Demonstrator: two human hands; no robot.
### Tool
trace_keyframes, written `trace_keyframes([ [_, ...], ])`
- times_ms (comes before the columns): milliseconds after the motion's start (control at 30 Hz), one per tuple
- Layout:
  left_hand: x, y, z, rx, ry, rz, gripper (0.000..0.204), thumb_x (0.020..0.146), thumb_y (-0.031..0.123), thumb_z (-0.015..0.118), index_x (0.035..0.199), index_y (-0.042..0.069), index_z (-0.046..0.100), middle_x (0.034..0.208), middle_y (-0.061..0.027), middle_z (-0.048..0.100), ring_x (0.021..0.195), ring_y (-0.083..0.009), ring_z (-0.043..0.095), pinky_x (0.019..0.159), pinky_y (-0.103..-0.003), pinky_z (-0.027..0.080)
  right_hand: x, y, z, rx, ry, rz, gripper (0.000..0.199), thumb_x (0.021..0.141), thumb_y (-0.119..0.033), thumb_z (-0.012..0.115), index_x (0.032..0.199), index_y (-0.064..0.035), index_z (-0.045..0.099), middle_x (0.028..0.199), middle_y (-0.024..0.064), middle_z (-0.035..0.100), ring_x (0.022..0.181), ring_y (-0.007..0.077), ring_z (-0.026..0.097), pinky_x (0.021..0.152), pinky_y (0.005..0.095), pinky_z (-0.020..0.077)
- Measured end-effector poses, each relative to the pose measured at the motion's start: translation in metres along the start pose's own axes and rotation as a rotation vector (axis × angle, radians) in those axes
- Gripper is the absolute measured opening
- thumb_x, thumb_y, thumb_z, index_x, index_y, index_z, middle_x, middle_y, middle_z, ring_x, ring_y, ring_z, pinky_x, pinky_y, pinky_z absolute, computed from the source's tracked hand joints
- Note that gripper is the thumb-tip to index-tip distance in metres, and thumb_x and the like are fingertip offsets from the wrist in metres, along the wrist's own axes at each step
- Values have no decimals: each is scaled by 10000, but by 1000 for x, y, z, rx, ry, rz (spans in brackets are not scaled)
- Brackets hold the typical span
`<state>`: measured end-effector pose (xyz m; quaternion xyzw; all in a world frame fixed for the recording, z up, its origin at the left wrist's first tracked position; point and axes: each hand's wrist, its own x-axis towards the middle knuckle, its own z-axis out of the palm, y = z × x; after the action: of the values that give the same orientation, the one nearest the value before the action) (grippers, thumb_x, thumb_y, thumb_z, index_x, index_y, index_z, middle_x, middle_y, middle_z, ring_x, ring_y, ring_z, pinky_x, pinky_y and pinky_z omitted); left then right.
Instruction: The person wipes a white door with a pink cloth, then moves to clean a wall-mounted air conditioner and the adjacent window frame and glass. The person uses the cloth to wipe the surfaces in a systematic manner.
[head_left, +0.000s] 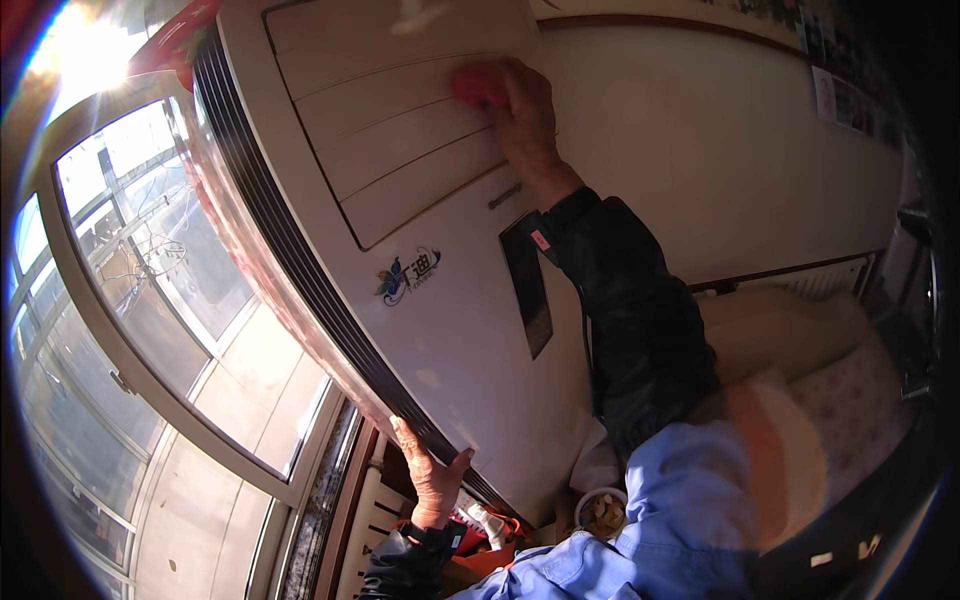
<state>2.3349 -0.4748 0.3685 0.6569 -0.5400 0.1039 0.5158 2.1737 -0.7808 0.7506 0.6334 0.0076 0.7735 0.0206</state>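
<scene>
"Where's the red cloth (478, 84)?"
"Bunched in the right hand (527, 112), against the white cabinet (470, 390), high up near its right edge."
"And the left hand (432, 484)?"
"Thumb spread wide, at the cabinet's lower left edge."

Red cloth (478, 84): bunched, slightly blurred, held at the panel's right-hand part.
White cabinet (470, 400): tall, slanting from upper left to lower right in view.
Panel (370, 130): upper front, crossed by fine parallel seams, dark-outlined.
Emblem (408, 275): multicoloured, below the panel.
Display strip (528, 295): dark, narrow, right of the emblem.
Side (290, 230): black, ribbed lengthwise.
</scene>
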Motion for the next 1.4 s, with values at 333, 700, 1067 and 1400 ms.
trace_keyframes([
  [333,3,0,0,-114,-28,-32,1397,575,-121,852,1654,91,-9,1610,-198,307,1431,-355,405,1175,-434,368,85,77,44,66,-79,-134,338,934,-129,621,1266,-89,666,1210,109,705,1061,264,684,910,369,544],
  [700,4,4,-3,-133,-29,-20,1381,595,-112,834,1657,104,-21,1560,-197,350,1353,-344,475,1113,-420,439,108,193,30,-422,-105,12,346,1005,-307,570,1297,-173,698,1141,-7,725,992,149,684,893,294,534],
  [1067,6,12,0,-237,-23,-75,1379,574,-139,849,1659,88,29,1632,-238,263,1480,-387,349,1184,-440,359,27,121,-44,67,-130,498,413,975,-225,566,1375,-147,634,1129,82,718,908,229,707,705,328,585],
  [1400,7,17,3,-241,-30,-91,1312,625,-165,765,1664,123,16,1634,-185,254,1441,-342,382,1177,-467,362,-286,74,-82,129,154,996,385,968,43,507,1326,-59,602,1220,52,661,1125,190,606,961,322,493],
])
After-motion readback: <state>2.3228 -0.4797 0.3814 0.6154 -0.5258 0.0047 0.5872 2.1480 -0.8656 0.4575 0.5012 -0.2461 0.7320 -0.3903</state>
